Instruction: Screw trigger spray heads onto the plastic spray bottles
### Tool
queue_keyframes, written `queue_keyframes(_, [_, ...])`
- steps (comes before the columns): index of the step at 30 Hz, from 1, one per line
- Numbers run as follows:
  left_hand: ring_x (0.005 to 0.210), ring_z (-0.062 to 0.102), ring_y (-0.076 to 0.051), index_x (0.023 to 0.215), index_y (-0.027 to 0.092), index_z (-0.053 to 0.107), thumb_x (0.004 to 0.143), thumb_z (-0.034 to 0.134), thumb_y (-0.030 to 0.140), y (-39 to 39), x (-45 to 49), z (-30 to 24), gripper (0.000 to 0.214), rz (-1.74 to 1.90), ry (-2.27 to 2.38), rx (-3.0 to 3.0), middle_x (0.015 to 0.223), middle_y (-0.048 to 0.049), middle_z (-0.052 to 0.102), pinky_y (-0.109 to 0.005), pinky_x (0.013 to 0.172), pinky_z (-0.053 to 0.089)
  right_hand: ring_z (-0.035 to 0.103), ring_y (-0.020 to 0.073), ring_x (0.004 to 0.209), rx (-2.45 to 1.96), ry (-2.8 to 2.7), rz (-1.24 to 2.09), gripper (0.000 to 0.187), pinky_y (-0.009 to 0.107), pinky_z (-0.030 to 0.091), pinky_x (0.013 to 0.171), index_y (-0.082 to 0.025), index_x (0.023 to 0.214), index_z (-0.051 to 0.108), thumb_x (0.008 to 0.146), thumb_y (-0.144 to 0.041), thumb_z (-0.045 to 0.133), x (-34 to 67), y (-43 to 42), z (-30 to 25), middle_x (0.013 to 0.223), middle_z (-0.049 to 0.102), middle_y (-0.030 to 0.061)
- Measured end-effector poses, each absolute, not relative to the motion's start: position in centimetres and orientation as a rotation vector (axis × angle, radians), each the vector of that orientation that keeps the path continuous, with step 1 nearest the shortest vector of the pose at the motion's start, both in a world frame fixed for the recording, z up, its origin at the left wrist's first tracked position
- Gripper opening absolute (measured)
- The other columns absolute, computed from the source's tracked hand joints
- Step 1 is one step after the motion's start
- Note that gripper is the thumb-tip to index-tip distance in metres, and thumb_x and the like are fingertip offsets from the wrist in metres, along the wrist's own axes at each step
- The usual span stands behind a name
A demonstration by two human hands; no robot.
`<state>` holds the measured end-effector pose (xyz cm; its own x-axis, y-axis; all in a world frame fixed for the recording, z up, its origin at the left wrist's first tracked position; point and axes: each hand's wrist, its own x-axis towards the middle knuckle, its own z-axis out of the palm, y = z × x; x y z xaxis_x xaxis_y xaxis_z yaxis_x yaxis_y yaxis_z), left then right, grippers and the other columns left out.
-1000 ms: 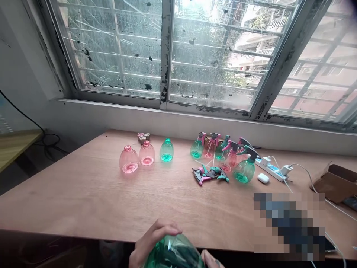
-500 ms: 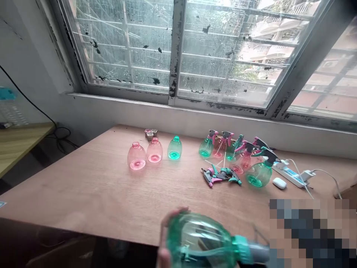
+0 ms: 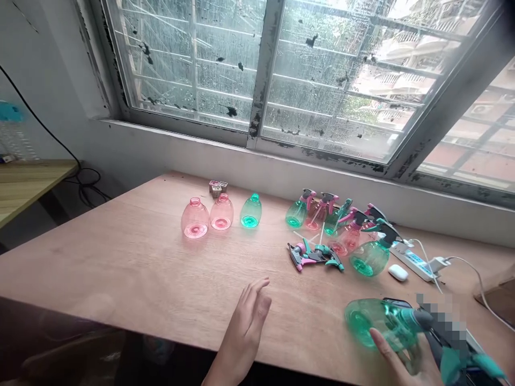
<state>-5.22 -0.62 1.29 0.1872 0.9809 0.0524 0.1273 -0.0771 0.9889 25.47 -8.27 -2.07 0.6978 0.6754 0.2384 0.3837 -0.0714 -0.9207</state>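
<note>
A green spray bottle point(image 3: 370, 321) lies tilted on its side at the lower right, its dark and teal trigger head toward the right edge. My right hand point(image 3: 418, 362) grips it from below, thumb against the clear green body. Part of the trigger head is covered by blurred blocks. My left hand point(image 3: 249, 316) hovers over the table's front edge, fingers stretched and holding nothing. Beyond it lie several loose spray heads point(image 3: 316, 256) in pink, teal and grey, with white tubes point(image 3: 308, 236) beside them.
Two pink bottles point(image 3: 196, 217) and a green bottle point(image 3: 251, 212) without heads stand toward the back. Small boxes point(image 3: 218, 188) sit behind them. Several assembled spray bottles point(image 3: 295, 214) stand at right, near a power strip point(image 3: 414, 260) and white case point(image 3: 398, 273).
The green spray bottle has moved right, from close in front of me to the lower right, and is now in my right hand. My left hand is off it. The view has shifted slightly.
</note>
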Motion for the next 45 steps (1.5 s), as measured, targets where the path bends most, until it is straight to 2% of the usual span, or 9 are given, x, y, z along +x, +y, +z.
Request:
queue_keyframes(4, [0.146, 0.046, -0.026, 0.142, 0.028, 0.059, 0.103, 0.047, 0.054, -0.6, -4.9, 0.8, 0.048, 1.033, 1.156, 1.513, 0.152, -0.0071, 0.057, -0.045, 0.125, 0.031, 0.058, 0.0454, 0.132, -1.820, -0.830, 0.325, 0.105, 0.061, 0.047, 0.110, -0.018, 0.156, 0.037, 0.073, -0.072, 0.073, 27.8, -5.4, -1.7, 0.144, 0.059, 0.0174])
queue_keyframes(10, [0.137, 0.055, -0.027, 0.136, 0.029, 0.063, 0.101, 0.049, 0.053, -0.1, -4.9, 0.9, 0.044, 1.009, 1.189, 1.518, 0.142, -0.0073, 0.065, -0.047, 0.119, 0.039, 0.057, 0.0472, 0.132, -2.002, -0.888, 0.205, 0.089, 0.062, 0.042, 0.110, -0.020, 0.149, 0.048, 0.080, -0.074, 0.064, 29.9, -1.2, -0.4, 0.138, 0.065, 0.0186])
queue_keyframes(16, [0.142, 0.052, -0.032, 0.129, 0.031, 0.068, 0.098, 0.055, 0.049, -0.5, -5.3, 0.4, 0.038, 0.960, 1.292, 1.698, 0.140, -0.0071, 0.067, -0.059, 0.129, 0.015, 0.049, 0.0453, 0.141, -1.861, -1.086, 0.109, 0.111, 0.058, 0.040, 0.113, -0.018, 0.162, 0.024, 0.076, -0.069, 0.071, 30.8, 0.4, -2.8, 0.157, 0.047, 0.0217])
queue_keyframes(20, [0.147, 0.049, -0.029, 0.150, 0.032, 0.046, 0.098, 0.057, 0.051, -0.2, -7.5, 0.6, 0.056, 0.915, 1.206, 1.575, 0.159, -0.0087, 0.051, -0.051, 0.122, 0.038, 0.038, 0.0481, 0.148, -1.863, -1.179, 0.087, 0.117, 0.061, 0.038, 0.116, -0.008, 0.162, 0.018, 0.077, -0.068, 0.070, 30.8, 0.4, -5.1, 0.162, 0.037, 0.0296])
queue_keyframes(25, [0.135, 0.061, -0.032, 0.136, 0.026, 0.056, 0.101, 0.051, 0.048, 5.2, -9.6, 3.7, 0.042, 1.179, 1.536, 1.935, 0.142, -0.0128, 0.065, -0.051, 0.103, 0.056, 0.034, 0.0496, 0.150, -1.880, -1.189, 0.123, 0.118, 0.061, 0.038, 0.116, -0.001, 0.164, 0.008, 0.083, -0.069, 0.060, 29.9, 0.3, -5.1, 0.165, 0.029, 0.0349])
queue_keyframes(34, [0.156, 0.019, -0.041, 0.134, 0.012, 0.053, 0.088, 0.064, 0.041, 20.0, -7.5, 12.4, 0.055, 1.245, 1.729, 2.419, 0.161, -0.0246, 0.039, -0.062, 0.125, 0.015, 0.053, 0.0426, 0.140, -1.832, -1.204, 0.110, 0.095, 0.057, 0.045, 0.112, -0.010, 0.163, 0.021, 0.089, -0.060, 0.055, 29.7, 0.4, -5.0, 0.151, 0.053, 0.0276])
queue_keyframes(36, [0.147, 0.034, -0.045, 0.125, 0.009, 0.058, 0.090, 0.062, 0.042, 21.6, -8.2, 13.3, 0.048, 1.159, 1.806, 2.424, 0.145, -0.0280, 0.054, -0.067, 0.118, 0.025, 0.052, 0.0417, 0.141, -1.813, -1.214, 0.120, 0.093, 0.057, 0.044, 0.114, -0.011, 0.163, 0.021, 0.090, -0.056, 0.056, 29.7, 0.5, -5.1, 0.153, 0.052, 0.0266])
queue_keyframes(39, [0.121, 0.060, -0.035, 0.115, 0.015, 0.063, 0.093, 0.061, 0.043, 22.2, -9.2, 13.2, 0.036, 0.983, 1.840, 2.446, 0.119, -0.0152, 0.068, -0.059, 0.107, 0.041, 0.048, 0.0411, 0.144, -1.800, -1.216, 0.134, 0.092, 0.057, 0.040, 0.117, -0.012, 0.162, 0.021, 0.089, -0.054, 0.058, 29.8, 0.6, -5.0, 0.156, 0.049, 0.0257])
queue_keyframes(45, [0.108, 0.064, -0.037, 0.131, 0.015, 0.056, 0.087, 0.059, 0.048, 14.8, -10.4, 10.6, 0.056, 0.904, 1.845, 2.415, 0.109, -0.0145, 0.069, -0.056, 0.099, 0.049, 0.042, 0.0435, 0.147, -1.802, -1.099, 0.234, 0.114, 0.058, 0.036, 0.119, -0.009, 0.162, 0.023, 0.078, -0.073, 0.066, 30.0, -0.1, -3.8, 0.159, 0.042, 0.0284])
